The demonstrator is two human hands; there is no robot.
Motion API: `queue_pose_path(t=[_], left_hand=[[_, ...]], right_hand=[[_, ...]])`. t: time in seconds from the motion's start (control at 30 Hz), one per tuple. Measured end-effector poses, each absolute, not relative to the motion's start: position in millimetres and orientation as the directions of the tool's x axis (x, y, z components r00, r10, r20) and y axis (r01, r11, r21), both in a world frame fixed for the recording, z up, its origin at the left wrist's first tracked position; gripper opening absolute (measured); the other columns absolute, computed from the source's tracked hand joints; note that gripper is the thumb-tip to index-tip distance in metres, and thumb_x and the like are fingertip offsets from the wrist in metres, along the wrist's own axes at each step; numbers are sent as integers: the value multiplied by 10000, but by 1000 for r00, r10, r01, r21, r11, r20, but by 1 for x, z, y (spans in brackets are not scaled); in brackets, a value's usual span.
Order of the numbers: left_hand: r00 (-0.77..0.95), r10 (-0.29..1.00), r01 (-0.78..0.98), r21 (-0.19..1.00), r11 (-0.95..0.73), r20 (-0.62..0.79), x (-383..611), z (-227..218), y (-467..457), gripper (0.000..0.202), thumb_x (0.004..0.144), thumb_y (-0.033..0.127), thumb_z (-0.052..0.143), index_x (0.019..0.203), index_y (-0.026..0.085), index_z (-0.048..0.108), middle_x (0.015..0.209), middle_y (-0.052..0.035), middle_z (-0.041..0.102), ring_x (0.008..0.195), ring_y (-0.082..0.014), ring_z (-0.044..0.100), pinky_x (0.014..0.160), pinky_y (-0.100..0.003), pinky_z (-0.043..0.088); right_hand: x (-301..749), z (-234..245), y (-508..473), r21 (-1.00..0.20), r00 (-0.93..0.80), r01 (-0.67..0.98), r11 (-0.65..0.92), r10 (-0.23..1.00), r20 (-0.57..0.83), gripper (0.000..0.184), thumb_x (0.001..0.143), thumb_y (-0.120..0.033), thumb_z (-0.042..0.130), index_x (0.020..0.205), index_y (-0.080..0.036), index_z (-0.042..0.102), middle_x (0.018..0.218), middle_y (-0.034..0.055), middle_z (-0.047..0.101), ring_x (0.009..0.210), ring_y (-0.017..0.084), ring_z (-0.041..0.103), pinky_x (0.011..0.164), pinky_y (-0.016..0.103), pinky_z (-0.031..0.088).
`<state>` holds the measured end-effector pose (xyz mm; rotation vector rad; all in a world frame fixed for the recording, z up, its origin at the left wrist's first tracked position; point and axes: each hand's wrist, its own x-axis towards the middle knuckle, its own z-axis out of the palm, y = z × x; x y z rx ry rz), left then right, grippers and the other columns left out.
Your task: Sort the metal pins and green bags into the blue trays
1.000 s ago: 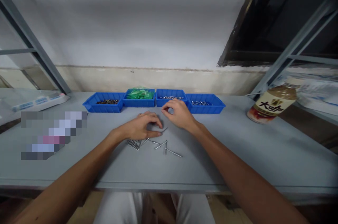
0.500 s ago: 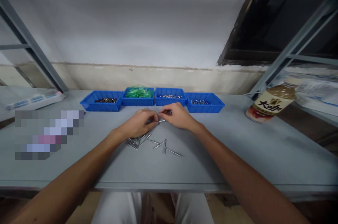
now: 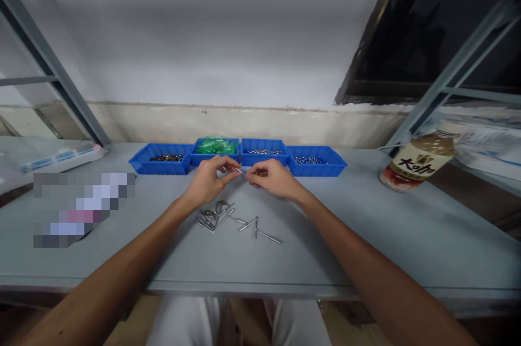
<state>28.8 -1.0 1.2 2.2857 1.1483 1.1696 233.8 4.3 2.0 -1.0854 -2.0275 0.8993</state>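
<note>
A thin silvery metal rod (image 3: 241,171) spans the small gap between my two hands. My left hand (image 3: 212,177) pinches one end between thumb and fingertips. Closed at the other end are the fingers of my right hand (image 3: 274,178); what else they may hold is too small to tell. On the table below my left hand lies a loose pile of metal rods (image 3: 208,220), with some small ring-like brownish parts (image 3: 222,205) among them. A few T-shaped rod pieces (image 3: 256,226) lie to the right of the pile.
Behind my hands stand blue bins: one with brownish small parts (image 3: 166,158), one with green plastic packets (image 3: 215,145), and others with thin metal pins (image 3: 264,152) and screw-like pieces (image 3: 309,161). A bottle (image 3: 421,161) stands right, a power strip (image 3: 63,159) left.
My left hand has risen up and left from the pile, uncovering the ring-like parts. The rod between my hands is now tilted and higher. The view has shifted slightly.
</note>
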Motion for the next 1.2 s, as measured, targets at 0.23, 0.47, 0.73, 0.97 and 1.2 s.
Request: queue_pose_path(t=[0.23, 0.47, 0.73, 0.97, 1.2], left_hand=[[349, 821, 444, 692, -569, 452, 28, 1, 3, 161, 796, 327, 690, 837, 173, 665, 836, -24, 692, 758, -149, 618, 721, -284, 488], [356, 830, 452, 699, -555, 429, 30, 3, -1, 153, 777, 319, 702, 810, 175, 666, 808, -15, 692, 731, -139, 614, 705, -283, 495], [353, 804, 396, 701, -592, 479, 30, 4, -2, 219, 777, 330, 705, 910, 168, 643, 851, -30, 674, 737, -138, 605, 705, -288, 506], [376, 776, 475, 614, -631, 506, 32, 3, -5, 189, 815, 291, 661, 960, 178, 615, 812, -14, 650, 740, -131, 595, 696, -266, 481], [609, 746, 506, 592, -628, 271, 35, 10, -17, 104, 795, 271, 628, 835, 178, 654, 741, 14, 628, 684, -114, 562, 651, -236, 434]], right_hand=[[235, -5, 9, -881, -448, 323, 345, 876, 179, 103, 747, -257, 643, 762, -161, 676, 668, 26, 646, 597, 117, 566, 586, 261, 449], [237, 1, 7, -938, -440, 236, 255, 888, 131, 81, 701, -249, 711, 704, -176, 676, 612, 5, 601, 566, 105, 511, 575, 276, 420], [235, 16, 2, -997, -339, -20, 74, 938, 76, 102, 621, -219, 768, 651, -186, 677, 612, -1, 622, 581, 105, 548, 623, 282, 463], [243, 20, 12, -907, 119, -389, 163, 985, 126, 57, 691, -171, 731, 700, -172, 674, 728, 21, 682, 697, 110, 634, 764, 275, 526], [255, 23, 15, -912, 70, -408, 46, 997, 19, 84, 790, -127, 629, 737, -168, 679, 744, 35, 700, 700, 120, 652, 732, 266, 537]])
